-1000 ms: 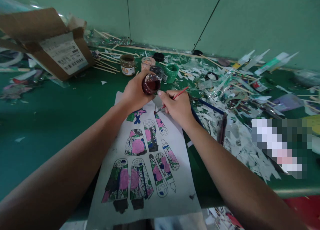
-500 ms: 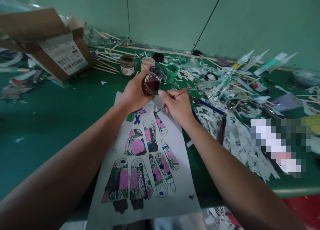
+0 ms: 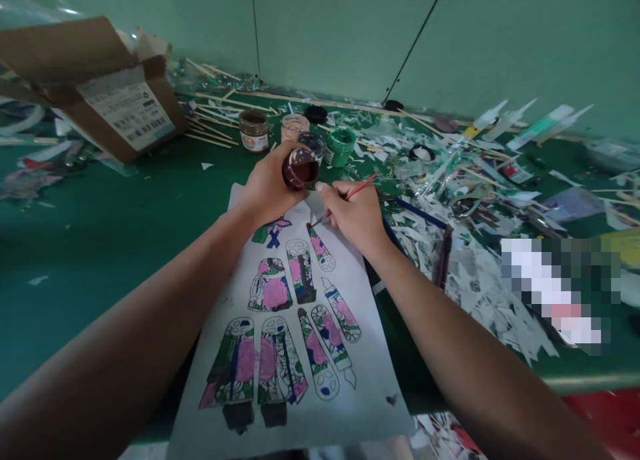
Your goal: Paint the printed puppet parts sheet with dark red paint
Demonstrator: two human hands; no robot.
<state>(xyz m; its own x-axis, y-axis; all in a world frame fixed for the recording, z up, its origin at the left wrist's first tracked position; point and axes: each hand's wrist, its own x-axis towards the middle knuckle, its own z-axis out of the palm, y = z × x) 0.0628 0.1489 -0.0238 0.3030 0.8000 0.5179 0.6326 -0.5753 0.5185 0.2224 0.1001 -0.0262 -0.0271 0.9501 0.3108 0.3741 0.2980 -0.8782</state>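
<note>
My left hand [image 3: 273, 183] is wrapped round a glass jar of dark red paint [image 3: 303, 170], tilted with its mouth toward me, above the top of the paper. In my right hand [image 3: 353, 210] a thin red paintbrush [image 3: 361, 188] is pinched. Its dark tip touches the upper end of a narrow outlined shape [image 3: 321, 249] on the paper. The white sheet of paper [image 3: 220, 420] carries several outlined pieces, partly coloured pink, green, blue and black. The lower end of the sheet hangs over the table's front edge.
Behind my hands stand a brown paint jar [image 3: 254, 131], a peach one [image 3: 295, 124] and a green one [image 3: 341, 145]. An open cardboard box [image 3: 120, 107] sits at the left. White paper scraps [image 3: 480, 300], wooden sticks and glue bottles [image 3: 540, 128] lie on the right.
The paper's lower part has shifted slightly toward me. Both hands keep almost the same place, with the brush tip still at the narrow shape's upper end.
</note>
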